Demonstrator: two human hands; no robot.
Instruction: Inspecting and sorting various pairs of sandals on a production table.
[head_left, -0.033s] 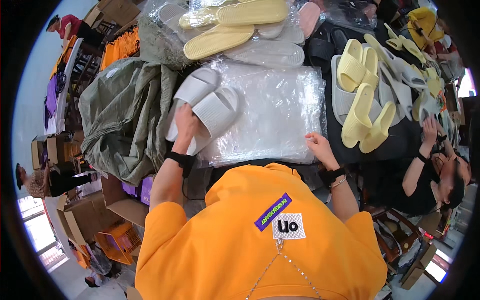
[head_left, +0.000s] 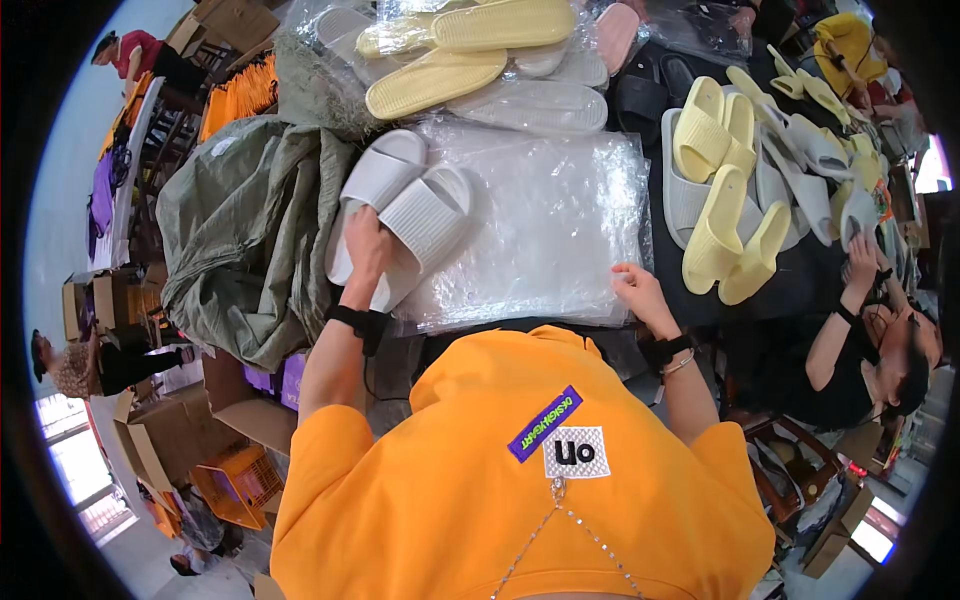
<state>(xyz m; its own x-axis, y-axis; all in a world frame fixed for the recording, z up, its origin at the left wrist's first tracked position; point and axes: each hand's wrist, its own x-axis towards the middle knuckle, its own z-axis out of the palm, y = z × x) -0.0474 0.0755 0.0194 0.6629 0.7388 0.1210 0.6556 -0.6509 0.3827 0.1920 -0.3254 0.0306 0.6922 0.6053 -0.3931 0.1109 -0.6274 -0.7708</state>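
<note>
A pair of pale grey slide slippers [head_left: 428, 215] is in my left hand [head_left: 367, 245], whose fingers are closed on them around the inner edges. The slippers hang over the left side of a stack of clear plastic bags [head_left: 540, 230]. At the stack's right edge, my right hand [head_left: 640, 295] is closed, with thumb and forefinger pinched at the edge of a plastic bag. The fingertips of my left hand are partly hidden by the slippers.
Yellow slippers [head_left: 437, 84] and bagged slippers lie at the far side. To the right, more yellow slippers [head_left: 713, 232] and grey ones rest on a black cloth [head_left: 800, 290]. A crumpled olive-green sack [head_left: 245, 230] is on the left. A co-worker's hand [head_left: 862, 262] is at the right.
The grey slippers and my left hand have shifted slightly to the left and toward me. My right hand has hardly moved.
</note>
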